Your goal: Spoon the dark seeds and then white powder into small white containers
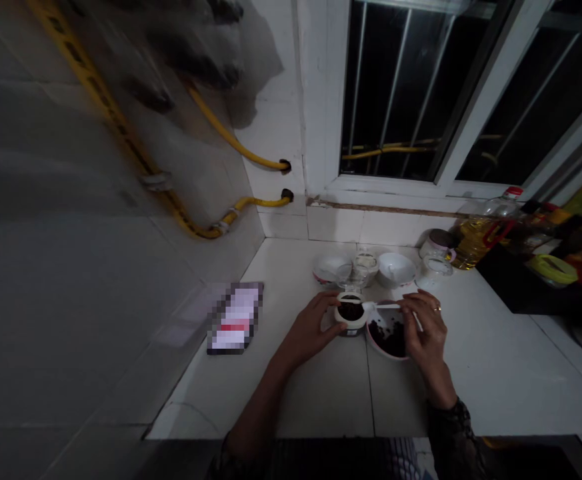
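Note:
My left hand (321,322) is closed round a small white-rimmed jar (355,327) with dark contents, its flip lid raised at the back. A white spoon (385,306) is pinched in my right hand (425,327), its bowl end at the jar's right rim. Right beside the jar stands a white bowl (375,341) with a pink rim. Dark crumbly stuff (393,338) lies in the bowl, partly hidden by my right hand.
Behind the jar stand a glass bowl (327,267), a lidded jar (365,261), a white bowl (397,268) and a small clear jar (437,268). An oil bottle (471,243) and a dark box (508,280) are at right. A phone (235,319) leans at the left wall.

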{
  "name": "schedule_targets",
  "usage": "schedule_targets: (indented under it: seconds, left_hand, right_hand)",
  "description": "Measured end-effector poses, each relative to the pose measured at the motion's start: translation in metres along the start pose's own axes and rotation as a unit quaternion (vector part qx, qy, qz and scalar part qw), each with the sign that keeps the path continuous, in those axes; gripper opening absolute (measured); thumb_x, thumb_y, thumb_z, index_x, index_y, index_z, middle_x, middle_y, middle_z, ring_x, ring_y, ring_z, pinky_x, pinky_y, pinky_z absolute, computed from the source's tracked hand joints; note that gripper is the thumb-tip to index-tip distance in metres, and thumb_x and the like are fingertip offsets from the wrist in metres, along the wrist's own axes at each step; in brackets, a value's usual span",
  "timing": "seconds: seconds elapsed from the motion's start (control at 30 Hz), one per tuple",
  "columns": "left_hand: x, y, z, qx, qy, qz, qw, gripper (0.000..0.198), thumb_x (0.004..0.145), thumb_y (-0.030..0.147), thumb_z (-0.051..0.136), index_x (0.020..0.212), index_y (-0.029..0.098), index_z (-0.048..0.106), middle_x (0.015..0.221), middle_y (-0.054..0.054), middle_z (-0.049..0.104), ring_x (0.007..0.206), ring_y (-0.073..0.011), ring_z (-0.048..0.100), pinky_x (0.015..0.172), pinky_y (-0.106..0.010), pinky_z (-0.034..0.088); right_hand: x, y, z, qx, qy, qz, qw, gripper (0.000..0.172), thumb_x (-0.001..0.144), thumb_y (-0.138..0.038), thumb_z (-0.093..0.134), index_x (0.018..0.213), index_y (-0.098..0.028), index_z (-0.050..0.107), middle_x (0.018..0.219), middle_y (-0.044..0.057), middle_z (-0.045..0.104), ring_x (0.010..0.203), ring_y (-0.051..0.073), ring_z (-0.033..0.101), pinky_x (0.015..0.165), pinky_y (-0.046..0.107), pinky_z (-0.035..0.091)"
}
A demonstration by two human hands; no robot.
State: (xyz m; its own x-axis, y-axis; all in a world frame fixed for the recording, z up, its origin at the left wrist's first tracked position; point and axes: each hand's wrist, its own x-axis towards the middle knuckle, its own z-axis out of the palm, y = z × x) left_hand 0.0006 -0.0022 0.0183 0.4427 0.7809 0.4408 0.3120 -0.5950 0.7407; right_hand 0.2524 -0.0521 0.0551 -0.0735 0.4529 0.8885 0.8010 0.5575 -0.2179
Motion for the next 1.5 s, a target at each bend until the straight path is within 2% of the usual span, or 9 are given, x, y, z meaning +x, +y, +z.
schedule_targets:
  seconds: [0.07,0.23,0.4,0.5,0.67,0.8,1.07,1.3,1.5]
  left_hand:
    - [0.000,0.000,0.000,0.000,0.000,0.001,1.000,0.028,0.088,0.028,0.067,0.113,0.024,0.055,0.133,-0.011,0.058,0.124,-0.0259,0.058,0.103,-0.045,0.049]
    - [0.000,0.001,0.000,0.001,0.008,0.006,1.000,0.028,0.088,0.028,0.067,0.114,0.024,0.055,0.133,-0.012,0.058,0.124,-0.0264,0.058,0.103,-0.046,0.049]
    - [-0.001,0.001,0.000,0.011,0.004,0.004,1.000,0.029,0.088,0.029,0.067,0.114,0.024,0.054,0.133,-0.011,0.058,0.124,-0.0255,0.058,0.103,-0.045,0.050]
    - [-0.001,0.001,0.000,0.011,0.004,0.003,1.000,0.029,0.088,0.029,0.067,0.114,0.024,0.054,0.134,-0.011,0.058,0.124,-0.0253,0.058,0.103,-0.045,0.050]
    - [-0.001,0.001,-0.001,0.012,0.000,0.005,1.000,0.028,0.089,0.028,0.067,0.114,0.024,0.054,0.134,-0.011,0.057,0.124,-0.0253,0.058,0.104,-0.046,0.049]
    - [0.000,0.001,-0.001,0.009,0.002,0.004,1.000,0.028,0.088,0.028,0.067,0.113,0.025,0.054,0.133,-0.011,0.058,0.124,-0.0258,0.058,0.103,-0.047,0.050]
    - [0.000,0.003,-0.002,0.007,0.004,0.006,1.000,0.027,0.088,0.028,0.067,0.113,0.024,0.055,0.133,-0.012,0.058,0.124,-0.0261,0.058,0.102,-0.045,0.050]
    - [0.000,0.002,-0.001,0.011,0.004,0.000,1.000,0.029,0.088,0.028,0.068,0.113,0.024,0.055,0.133,-0.011,0.058,0.122,-0.0257,0.060,0.101,-0.045,0.051]
    - [0.000,0.001,0.000,0.006,0.003,0.007,1.000,0.028,0.089,0.029,0.067,0.114,0.024,0.055,0.133,-0.012,0.059,0.125,-0.0255,0.058,0.103,-0.045,0.050]
  right_hand:
    - [-0.004,0.014,-0.008,-0.026,0.004,0.035,0.999,0.021,0.090,-0.011,0.054,0.098,-0.024,0.068,0.084,0.003,0.072,0.089,0.023,0.064,0.088,0.043,0.047]
    - [-0.018,0.042,-0.013,-0.085,-0.100,0.073,0.989,0.019,0.088,-0.014,0.053,0.092,-0.023,0.070,0.081,0.004,0.072,0.089,0.025,0.064,0.086,0.044,0.045]
    - [-0.026,0.038,-0.001,-0.006,-0.193,0.108,0.975,0.020,0.090,-0.017,0.050,0.086,-0.022,0.070,0.082,0.006,0.073,0.089,0.025,0.065,0.085,0.042,0.045]
    - [-0.026,0.035,0.000,0.035,-0.208,0.159,0.965,0.021,0.090,-0.020,0.050,0.081,-0.022,0.069,0.080,0.006,0.071,0.086,0.024,0.064,0.086,0.042,0.045]
    - [-0.021,0.033,-0.008,0.107,-0.236,0.247,0.933,0.022,0.089,-0.029,0.052,0.076,-0.023,0.070,0.061,0.000,0.063,0.074,0.022,0.062,0.089,0.042,0.044]
    - [-0.016,0.029,-0.011,0.135,-0.212,0.319,0.914,0.021,0.083,-0.035,0.056,0.070,-0.024,0.068,0.056,-0.001,0.061,0.071,0.022,0.060,0.087,0.041,0.043]
    - [-0.010,0.025,-0.015,0.190,-0.095,0.474,0.855,0.020,0.066,-0.040,0.064,0.063,-0.021,0.068,0.051,-0.001,0.059,0.058,0.020,0.056,0.065,0.033,0.043]
    - [-0.010,0.024,-0.013,0.212,-0.034,0.518,0.828,0.018,0.058,-0.038,0.068,0.060,-0.019,0.069,0.050,-0.001,0.058,0.054,0.017,0.053,0.058,0.031,0.042]
    - [-0.005,0.022,-0.012,0.233,-0.007,0.522,0.820,0.015,0.060,-0.034,0.069,0.062,-0.019,0.070,0.051,-0.002,0.058,0.054,0.017,0.053,0.059,0.030,0.042]
